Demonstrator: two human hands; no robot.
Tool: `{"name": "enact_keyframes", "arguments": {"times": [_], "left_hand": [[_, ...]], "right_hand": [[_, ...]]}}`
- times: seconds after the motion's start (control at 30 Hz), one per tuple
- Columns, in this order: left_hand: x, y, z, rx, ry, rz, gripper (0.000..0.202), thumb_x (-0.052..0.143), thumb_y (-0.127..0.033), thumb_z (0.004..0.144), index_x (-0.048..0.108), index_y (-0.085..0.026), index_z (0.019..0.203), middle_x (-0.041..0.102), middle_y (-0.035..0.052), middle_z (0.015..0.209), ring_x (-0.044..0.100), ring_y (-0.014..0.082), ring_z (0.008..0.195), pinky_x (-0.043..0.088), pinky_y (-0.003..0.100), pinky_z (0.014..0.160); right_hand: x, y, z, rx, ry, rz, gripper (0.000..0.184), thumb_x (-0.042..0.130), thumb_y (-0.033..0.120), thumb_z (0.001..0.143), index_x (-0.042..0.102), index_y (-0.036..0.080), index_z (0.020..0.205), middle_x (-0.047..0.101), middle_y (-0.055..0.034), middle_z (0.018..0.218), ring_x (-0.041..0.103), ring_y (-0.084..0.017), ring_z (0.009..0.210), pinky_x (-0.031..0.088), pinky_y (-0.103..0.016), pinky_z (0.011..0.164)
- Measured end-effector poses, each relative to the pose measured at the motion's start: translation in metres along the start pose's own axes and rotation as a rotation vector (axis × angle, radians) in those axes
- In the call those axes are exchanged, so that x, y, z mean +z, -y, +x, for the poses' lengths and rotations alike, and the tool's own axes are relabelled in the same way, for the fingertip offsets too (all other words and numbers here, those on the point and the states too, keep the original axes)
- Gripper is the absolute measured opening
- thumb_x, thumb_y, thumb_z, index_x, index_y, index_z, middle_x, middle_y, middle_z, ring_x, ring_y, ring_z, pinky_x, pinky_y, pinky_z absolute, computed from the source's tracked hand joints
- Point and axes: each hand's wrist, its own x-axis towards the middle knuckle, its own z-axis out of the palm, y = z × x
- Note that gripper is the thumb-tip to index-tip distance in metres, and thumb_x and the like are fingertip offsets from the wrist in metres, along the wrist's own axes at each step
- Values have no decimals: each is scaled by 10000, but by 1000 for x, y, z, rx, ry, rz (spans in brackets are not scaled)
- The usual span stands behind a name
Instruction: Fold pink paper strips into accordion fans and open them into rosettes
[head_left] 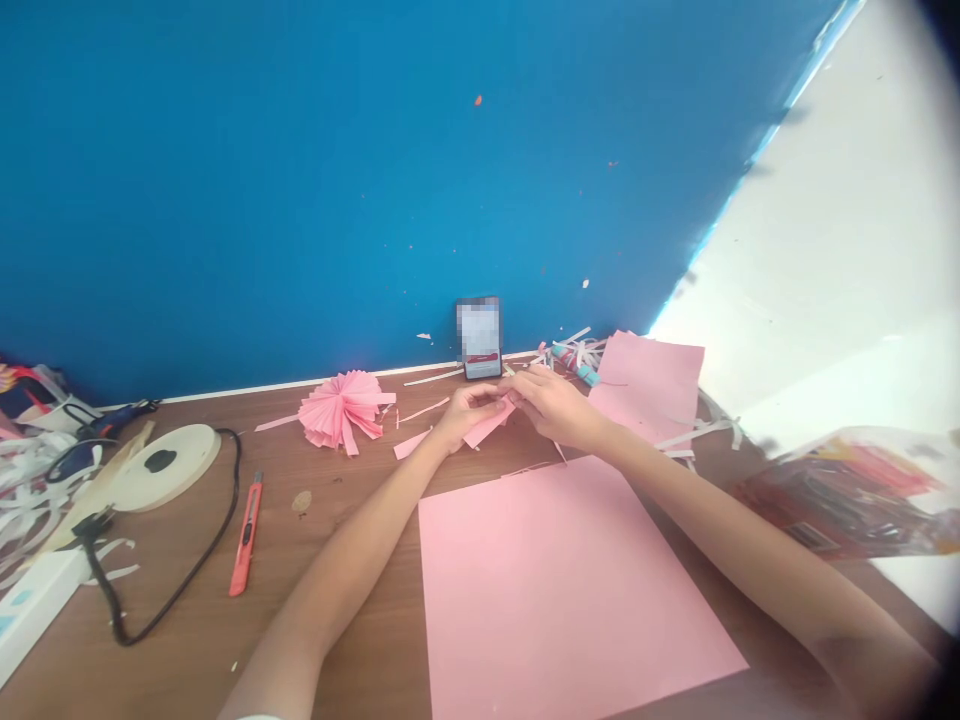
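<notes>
My left hand (pixel 466 416) is closed in a pinch on a small piece of pink paper (pixel 489 427). Fingers of my right hand (pixel 556 403) are closed on the upper right part of that same piece; how it is folded there is hidden by the fingers. Below both hands a large pink paper sheet (pixel 570 590) lies flat on the wooden table. A pleated pink paper rosette (pixel 345 410) sits to the left of my hands, with paper strips sticking out from it. Between it and my left wrist lies a pink paper strip (pixel 412 444).
A phone (pixel 480 338) leans on the blue wall behind my hands. More pink sheets (pixel 652 385) and paper scraps with a blue tube (pixel 586 373) are at the right. Leftward lie a red box cutter (pixel 247 535), a round white base with black cable (pixel 166 467) and a power strip (pixel 39 605).
</notes>
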Motion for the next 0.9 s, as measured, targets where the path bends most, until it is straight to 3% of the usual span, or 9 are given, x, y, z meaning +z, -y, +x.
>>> {"name": "enact_keyframes", "arguments": {"times": [0.2,0.43,0.67,0.9], "left_hand": [[-2,1,1,7,-34,20,368,787,-307,639,694,-146,956,686,75,984,632,198,886,492,353,818],[0,-1,-2,12,11,35,368,780,-316,648,693,-141,960,691,76,975,637,196,886,475,373,863],[-2,1,0,3,-33,19,379,789,-309,634,688,-144,961,689,70,945,633,192,842,501,354,783],[-3,2,0,19,0,20,336,774,-288,661,697,-160,962,693,64,966,631,177,861,472,345,840]], "right_hand": [[0,1,0,23,-18,-16,315,389,59,862,527,176,1120,593,-98,934,468,-231,872,359,-334,761],[0,1,-1,26,13,-6,288,426,42,826,512,172,1069,592,-89,927,453,-227,854,355,-326,740],[3,2,-1,27,-28,-55,327,401,31,827,506,173,1103,573,-100,936,445,-236,848,348,-333,727],[2,2,0,24,1,-33,313,411,26,823,504,178,1081,592,-90,940,458,-230,849,356,-329,731]]}}
